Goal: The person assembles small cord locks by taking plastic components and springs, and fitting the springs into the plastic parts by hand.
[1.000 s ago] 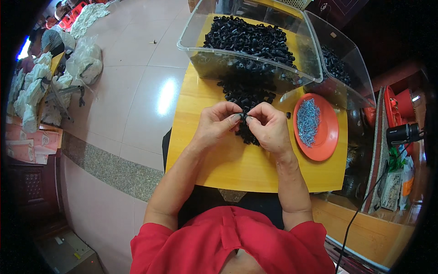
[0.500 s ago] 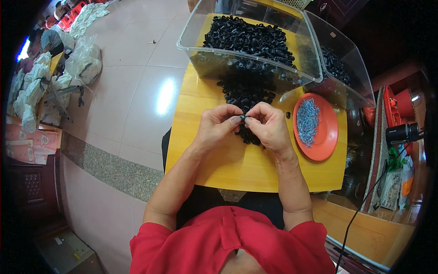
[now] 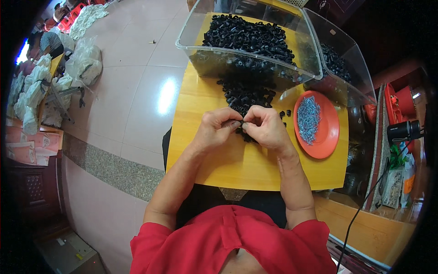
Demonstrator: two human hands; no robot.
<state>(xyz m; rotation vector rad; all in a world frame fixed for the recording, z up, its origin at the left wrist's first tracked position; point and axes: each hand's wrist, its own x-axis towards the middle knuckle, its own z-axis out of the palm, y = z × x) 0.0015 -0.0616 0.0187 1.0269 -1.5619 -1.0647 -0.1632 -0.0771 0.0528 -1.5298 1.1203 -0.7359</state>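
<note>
My left hand (image 3: 216,128) and my right hand (image 3: 266,128) meet fingertip to fingertip over the yellow table (image 3: 219,171). Both are pinched closed on a small black plastic part (image 3: 242,122), mostly covered by the fingers. Just beyond them lies a heap of similar black parts (image 3: 246,97), spilling from under my fingers toward the clear bin. A few loose black pieces (image 3: 288,113) sit to the right of my right hand. Farther right, an orange-red oval plate (image 3: 329,132) carries a pile of small shiny silvery-blue pieces (image 3: 308,119), too small to name.
A clear plastic bin (image 3: 196,61) full of black parts stands at the table's far side, with a second clear bin (image 3: 360,89) to its right. A black device (image 3: 404,132) with a cable is at the right. Bagged white goods (image 3: 32,91) lie at far left.
Additional loose black pieces now lie beside my right hand. Both hands remain pinched together in nearly the same place, their fingers slightly shifted.
</note>
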